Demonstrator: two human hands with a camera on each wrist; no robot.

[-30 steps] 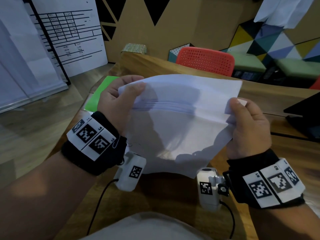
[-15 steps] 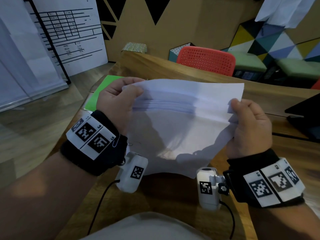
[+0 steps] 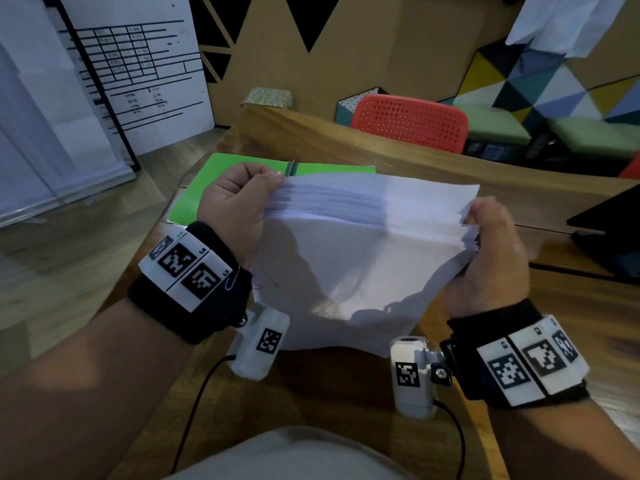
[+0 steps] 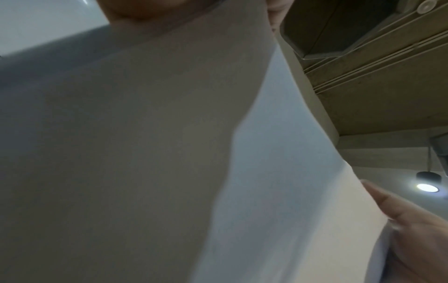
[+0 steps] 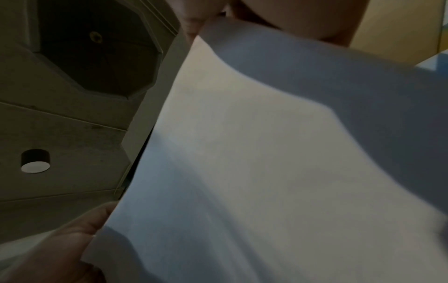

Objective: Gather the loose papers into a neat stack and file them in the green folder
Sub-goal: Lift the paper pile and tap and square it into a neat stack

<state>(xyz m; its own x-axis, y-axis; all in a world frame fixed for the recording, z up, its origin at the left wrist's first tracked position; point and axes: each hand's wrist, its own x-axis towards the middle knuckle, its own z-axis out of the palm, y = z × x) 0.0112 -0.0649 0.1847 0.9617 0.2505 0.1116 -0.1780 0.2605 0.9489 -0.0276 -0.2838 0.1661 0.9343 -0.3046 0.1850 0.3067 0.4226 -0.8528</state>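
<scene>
While held upright above the table point(image 3: 571, 306), paper stack point(image 3: 346, 265) pinched by left hand point(image 3: 235, 206) and right hand point(image 3: 491, 258), green folder point(image 3: 207, 188) at 11 o'clock.

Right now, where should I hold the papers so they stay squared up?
Keep gripping the two short side edges of the papers, left hand from the left, right hand from the right. The upright stack's top edges are fanned, so side grips likely suit tapping it even.

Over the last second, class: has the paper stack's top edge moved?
Yes: the paper stack has dropped lower, away from the red chair, uncovering the green folder's far edge.
</scene>
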